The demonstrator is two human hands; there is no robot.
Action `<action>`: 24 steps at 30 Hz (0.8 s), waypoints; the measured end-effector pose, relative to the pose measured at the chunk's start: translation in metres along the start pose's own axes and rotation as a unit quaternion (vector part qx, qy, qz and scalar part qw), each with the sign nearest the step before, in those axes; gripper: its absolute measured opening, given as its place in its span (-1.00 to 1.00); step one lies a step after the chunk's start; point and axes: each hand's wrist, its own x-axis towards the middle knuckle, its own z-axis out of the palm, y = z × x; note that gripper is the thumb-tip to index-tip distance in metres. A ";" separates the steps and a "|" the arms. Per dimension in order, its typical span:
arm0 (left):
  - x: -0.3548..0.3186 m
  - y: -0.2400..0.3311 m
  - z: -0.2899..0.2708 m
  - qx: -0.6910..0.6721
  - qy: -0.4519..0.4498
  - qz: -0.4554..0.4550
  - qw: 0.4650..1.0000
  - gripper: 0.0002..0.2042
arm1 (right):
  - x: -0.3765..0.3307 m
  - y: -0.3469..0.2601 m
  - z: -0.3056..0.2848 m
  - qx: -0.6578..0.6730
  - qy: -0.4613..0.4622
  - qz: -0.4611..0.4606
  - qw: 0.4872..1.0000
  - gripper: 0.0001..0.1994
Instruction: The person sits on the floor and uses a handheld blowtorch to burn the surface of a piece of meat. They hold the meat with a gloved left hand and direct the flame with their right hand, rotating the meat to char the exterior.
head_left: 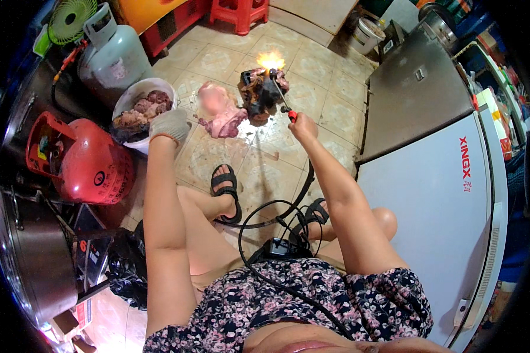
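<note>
My right hand (304, 126) is closed around the red handle of a gas torch (283, 102). A bright orange-yellow flame (271, 60) burns at the torch's far end, over a charred, blackened piece of meat (261, 97) on the floor. Left of that lies a pale pink piece of raw meat (222, 112) with darker red flesh. My left hand (171, 125), in a whitish knitted glove, is at the right rim of a white bucket (122, 107). Several browned and dark red meat pieces (148, 108) fill the bucket. The glove's fingers are hard to make out.
A grey gas cylinder (113, 56) and a red one (97, 165) stand at left, near a green fan (72, 20). A black hose (303, 191) runs by my sandalled feet. At right is a white chest freezer (421, 217); a red stool (239, 15) stands at the back.
</note>
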 end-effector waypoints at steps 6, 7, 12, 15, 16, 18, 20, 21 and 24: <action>0.001 -0.019 0.009 0.012 -0.008 -0.005 1.000 -0.66 | -0.004 -0.001 -0.005 0.003 0.003 -0.002 1.000 -0.72; 0.000 -0.019 0.008 0.009 -0.012 -0.007 1.000 -0.64 | -0.004 -0.001 -0.005 0.003 0.008 -0.001 1.000 -0.72; 0.001 -0.018 0.009 0.003 -0.003 0.003 1.000 -0.65 | -0.005 -0.004 -0.008 0.004 0.017 -0.009 1.000 -0.72; 0.000 -0.013 0.004 0.019 -0.013 0.011 1.000 -0.67 | -0.002 -0.003 -0.006 -0.004 0.018 -0.007 1.000 -0.72; -0.002 -0.011 0.003 0.028 -0.019 0.010 0.999 -0.68 | -0.002 -0.004 -0.005 -0.006 0.017 -0.007 1.000 -0.72; 0.000 -0.011 0.004 0.023 -0.021 0.009 0.999 -0.68 | -0.001 -0.004 -0.004 -0.008 0.018 -0.007 1.000 -0.72; 0.001 -0.012 0.006 0.017 -0.014 0.009 1.000 -0.68 | -0.001 -0.005 -0.002 -0.005 0.021 -0.010 1.000 -0.72; 0.002 -0.013 0.008 0.013 -0.006 0.010 1.000 -0.69 | -0.001 -0.005 -0.002 -0.005 0.020 -0.013 1.000 -0.72; 0.007 -0.016 0.015 0.017 0.007 0.013 1.000 -0.71 | -0.001 -0.006 -0.001 -0.001 0.020 -0.021 1.000 -0.73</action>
